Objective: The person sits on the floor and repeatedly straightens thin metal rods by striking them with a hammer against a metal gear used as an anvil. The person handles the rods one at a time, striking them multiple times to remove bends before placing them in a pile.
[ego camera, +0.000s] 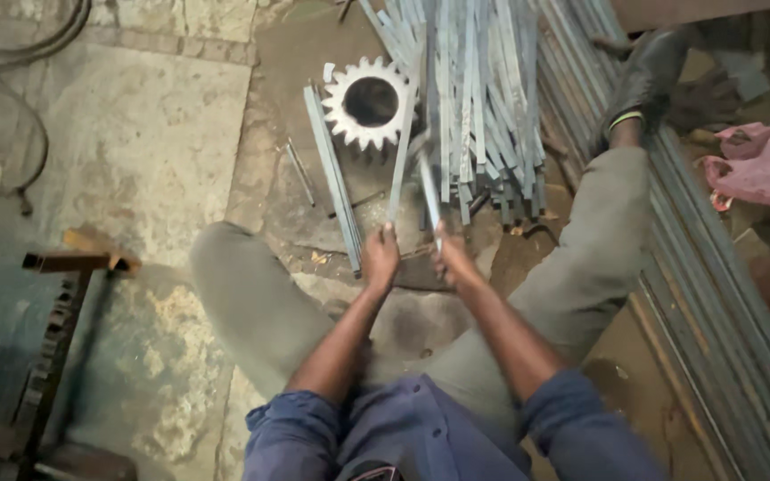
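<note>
I sit on the floor with my legs spread. My left hand (380, 256) grips the near end of a long flat metal strip (400, 165) that leans up against a toothed steel gear (369, 102). My right hand (453, 258) holds the near end of a second metal strip (428, 187), blurred by motion. Both strips point away from me toward a pile of metal strips (483, 98) lying on the floor ahead.
A pair of strips (333, 183) lies left of my hands. Long metal bars (715, 294) run along the right. My right foot in a dark shoe (643, 80) rests near a pink cloth (764, 165). A rusty metal stand (64, 303) and cables (11, 98) sit left.
</note>
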